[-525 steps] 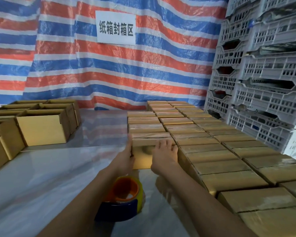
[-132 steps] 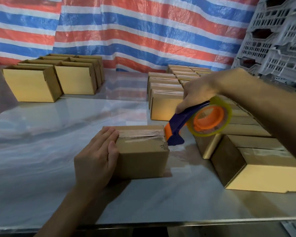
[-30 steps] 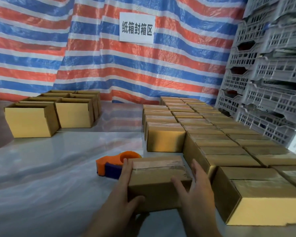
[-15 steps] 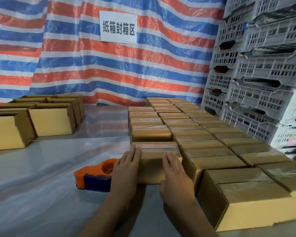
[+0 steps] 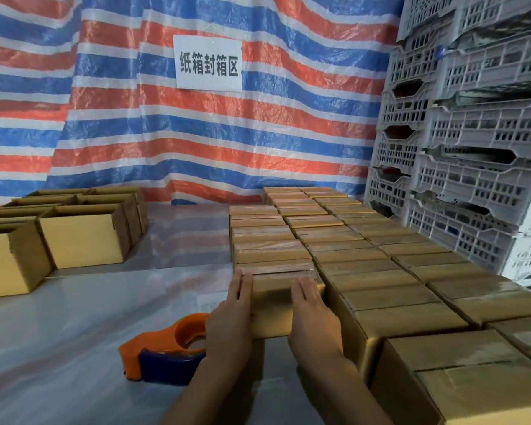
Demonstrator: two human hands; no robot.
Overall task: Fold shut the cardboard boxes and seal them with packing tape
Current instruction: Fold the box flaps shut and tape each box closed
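A taped-shut cardboard box (image 5: 273, 305) sits at the near end of the left column of sealed boxes (image 5: 365, 250). My left hand (image 5: 230, 320) lies flat with straight fingers against its near left side. My right hand (image 5: 313, 320) presses flat on its near right side, fingers straight. The box touches the sealed box behind it. An orange and blue tape dispenser (image 5: 166, 351) lies on the table just left of my left wrist, with no hand on it.
Open-topped cardboard boxes (image 5: 80, 237) stand in rows at the left of the shiny table (image 5: 74, 332). Grey plastic crates (image 5: 472, 133) are stacked at the right. A striped tarpaulin with a white sign (image 5: 208, 64) hangs behind.
Both hands have pushed the taped box away from me until it meets the column of sealed boxes. The tape dispenser stays where it lay on the table.
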